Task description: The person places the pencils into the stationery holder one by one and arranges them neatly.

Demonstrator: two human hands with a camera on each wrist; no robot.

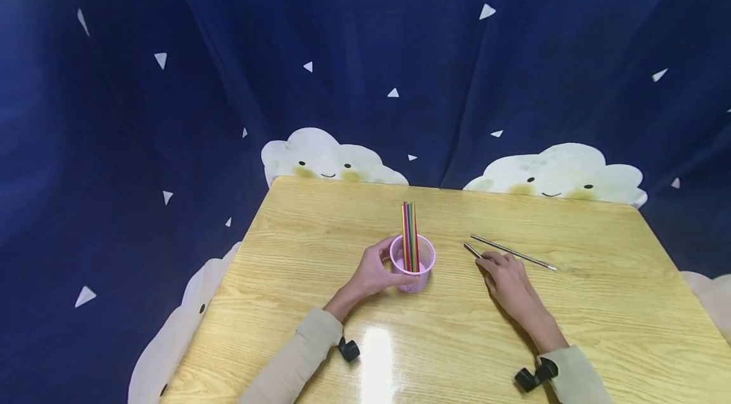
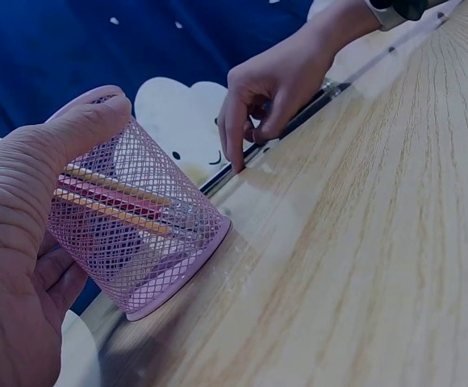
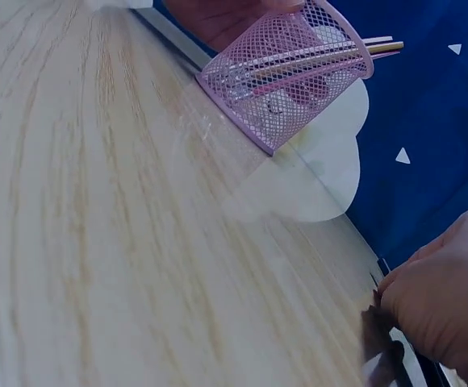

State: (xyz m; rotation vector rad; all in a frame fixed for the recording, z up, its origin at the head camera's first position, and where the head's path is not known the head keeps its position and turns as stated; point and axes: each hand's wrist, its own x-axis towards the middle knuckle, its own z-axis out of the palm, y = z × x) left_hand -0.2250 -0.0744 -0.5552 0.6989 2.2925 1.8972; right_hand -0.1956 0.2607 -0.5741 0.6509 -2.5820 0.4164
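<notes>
My left hand (image 1: 374, 271) grips a pink mesh pencil cup (image 1: 422, 281), thumb on the near side and fingers round the far side. The cup stands upright on the table. Several coloured pencils (image 1: 410, 226) lean together inside it, their upper ends above the rim. To the right, my right hand (image 1: 514, 286) is low over the table, its curled fingers pinching a dark pencil (image 1: 472, 250); only one end shows past the fingertips in the head view. Just behind that hand lies a second dark pencil (image 1: 514, 253), with a silvery tip at its right end.
The light wooden table (image 1: 320, 214) reaches back to a dark blue curtain (image 1: 354, 30) printed with white triangles and smiling clouds. A bright light reflection (image 1: 377, 359) falls on the near part of the tabletop. Black camera mounts (image 1: 349, 349) sit at both wrists.
</notes>
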